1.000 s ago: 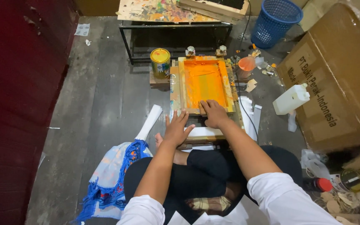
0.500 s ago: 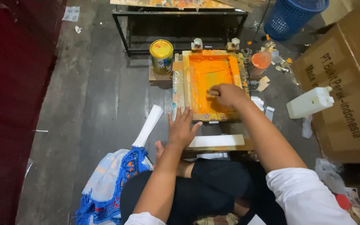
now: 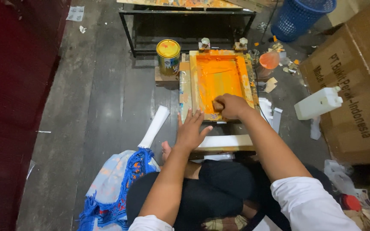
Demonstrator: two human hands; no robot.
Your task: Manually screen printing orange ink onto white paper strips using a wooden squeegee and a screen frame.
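Note:
A wooden screen-printing frame (image 3: pixel 186 85) lies on the floor in front of me, its mesh covered in orange ink (image 3: pixel 219 77). My right hand (image 3: pixel 231 106) is closed over a tool at the near end of the mesh; the tool is mostly hidden under the fingers. My left hand (image 3: pixel 191 130) rests flat with fingers spread on the frame's near left corner. A wooden board (image 3: pixel 225 143) sits under the frame's near edge, above my crossed legs.
A yellow-lidded paint can (image 3: pixel 168 55) stands left of the frame. An orange cup (image 3: pixel 269 60), white jug (image 3: pixel 317 103), cardboard box (image 3: pixel 352 85) and blue basket (image 3: pixel 300 17) lie to the right. A rolled white sheet (image 3: pixel 154 126) and a blue patterned cloth (image 3: pixel 116 179) lie to the left.
My right hand went up the orange mesh from the near edge, then came back down towards me. My left hand stayed on the near left corner of the frame.

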